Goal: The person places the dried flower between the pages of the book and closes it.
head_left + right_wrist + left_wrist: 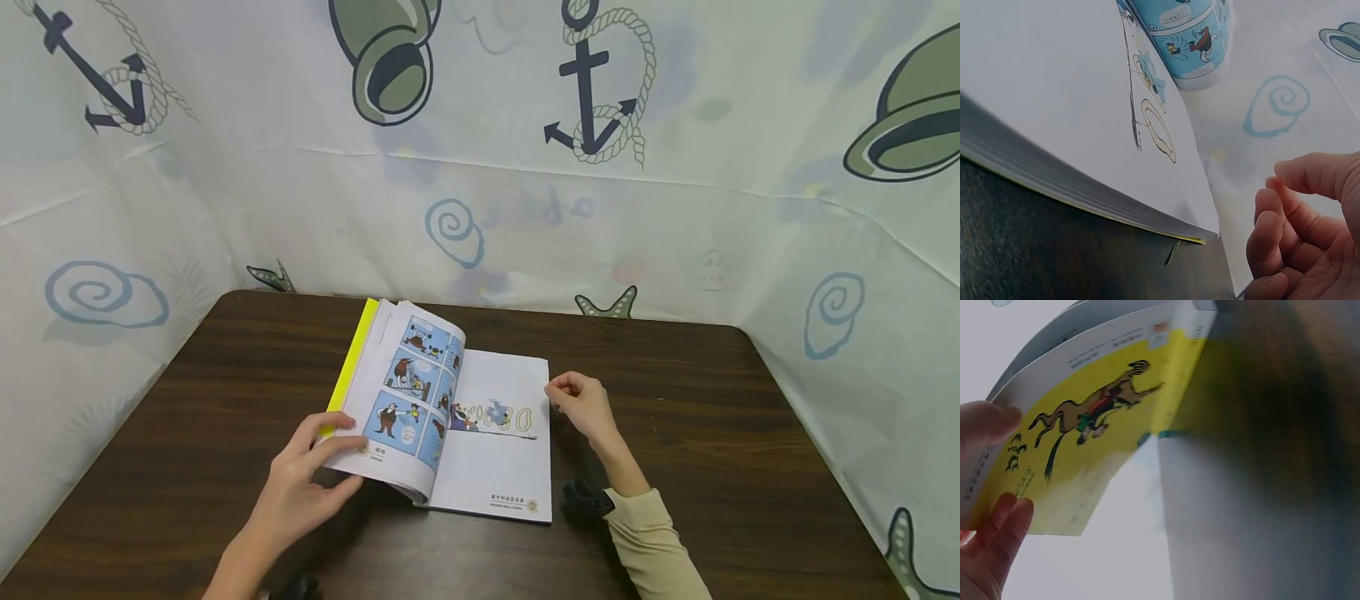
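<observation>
An open comic book (pixel 495 475) lies on the table, its left part raised and curving toward the middle. Blue comic panels (pixel 408 392) fill the left page, while the right page is mostly white with a small drawing. My left hand (pixel 303 487) grips the raised left part at its outer edge. Seen from the left wrist, thumb and fingers hold the yellow-and-white cover (pixel 1104 419), which has a horse and rider on it. My right hand (pixel 588 408) is beside the right page's outer edge. Its fingers (pixel 1266 234) are curled, thumb near the index fingertip, with nothing between them.
The dark wooden table (pixel 720 467) extends on both sides of the book. A white cloth (pixel 510 183) printed with anchors, shells and hats hangs behind the table and along its sides. A black wrist device (pixel 585 500) sits by the right sleeve (pixel 652 537).
</observation>
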The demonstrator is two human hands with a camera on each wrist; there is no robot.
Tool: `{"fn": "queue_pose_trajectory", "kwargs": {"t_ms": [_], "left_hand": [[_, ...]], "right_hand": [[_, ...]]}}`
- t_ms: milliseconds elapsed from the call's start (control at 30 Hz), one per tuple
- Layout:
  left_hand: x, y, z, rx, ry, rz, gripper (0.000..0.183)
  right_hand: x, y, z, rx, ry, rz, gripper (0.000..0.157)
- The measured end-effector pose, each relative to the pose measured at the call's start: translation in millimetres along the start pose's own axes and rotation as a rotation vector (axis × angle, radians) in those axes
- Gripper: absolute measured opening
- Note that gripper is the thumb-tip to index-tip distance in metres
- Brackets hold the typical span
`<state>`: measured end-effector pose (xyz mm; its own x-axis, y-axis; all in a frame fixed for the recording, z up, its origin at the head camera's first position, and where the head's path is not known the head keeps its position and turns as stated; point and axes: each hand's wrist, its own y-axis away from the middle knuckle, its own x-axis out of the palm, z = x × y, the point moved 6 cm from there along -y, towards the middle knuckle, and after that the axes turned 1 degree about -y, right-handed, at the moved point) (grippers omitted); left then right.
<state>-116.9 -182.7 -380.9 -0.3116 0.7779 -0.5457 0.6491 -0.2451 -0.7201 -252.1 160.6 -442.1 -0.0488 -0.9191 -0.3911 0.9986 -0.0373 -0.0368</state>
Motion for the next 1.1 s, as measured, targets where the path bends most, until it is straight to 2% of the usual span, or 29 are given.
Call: {"fn": "queue_pose_trajectory", "kwargs": {"t_ms": [133,367,433,500,533,667,900,1100], "left_hand": [[4.8,-11.7,-9.2,0.043,0.032,0.060,0.044],[17.6,-34.5,-28.4,0.182,0.105,0.143,0.034],[22.9,-40.0,-33.1,0.211,0.122,0.170,0.028],[28.9,-45.2,-38.6,0.237,0.126,0.197,0.013],[32.2,-47.7,-41.7,0.250,0.119,0.212,0.011],[46.5,-57.5,-56.3,0.336,0.048,0.254,0.036],[71.8,-68.8,-76.8,0.469,-0.065,0.326,0.035],[94.0,-73.1,-86.7,0.487,-0.190,0.467,0.026]], "right_hand": [[-3.7,0.9,0.6,-0.006,0.006,-0.005,0.009],[-11.0,3.1,4.1,-0.025,0.010,-0.018,0.008],[-12.8,4.0,4.6,-0.028,0.014,-0.019,0.008],[-14.4,4.5,4.7,-0.032,0.014,-0.020,0.008],[-15.1,4.8,4.6,-0.032,0.012,-0.020,0.008],[-18.1,5.9,3.5,-0.030,0.010,-0.017,0.009],[-22.6,8.4,-0.1,-0.017,0.020,-0.009,0.011],[-24.9,9.5,-3.7,-0.003,0.030,-0.011,0.016]]}}
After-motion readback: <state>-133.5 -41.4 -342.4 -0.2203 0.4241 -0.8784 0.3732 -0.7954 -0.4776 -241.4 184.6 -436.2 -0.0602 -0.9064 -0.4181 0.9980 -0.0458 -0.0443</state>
